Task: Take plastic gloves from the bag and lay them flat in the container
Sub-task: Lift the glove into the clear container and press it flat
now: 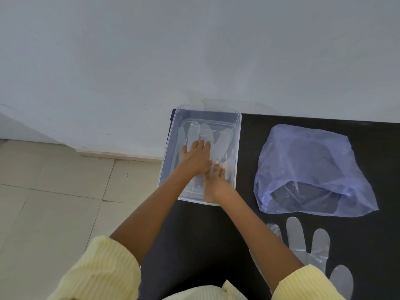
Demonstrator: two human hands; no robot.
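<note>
A clear plastic container stands at the left edge of the black table. A clear plastic glove lies flat on its floor, fingers pointing away from me. My left hand presses flat on the glove with its fingers spread. My right hand rests on the glove's cuff end, just beside the left one. A bluish plastic bag lies to the right of the container, its mouth facing me. Another clear glove lies flat on the table at the near right.
The black table runs from the container to the right edge of view. A pale wall rises just behind it. Beige floor tiles lie to the left. My yellow striped sleeves fill the bottom of the view.
</note>
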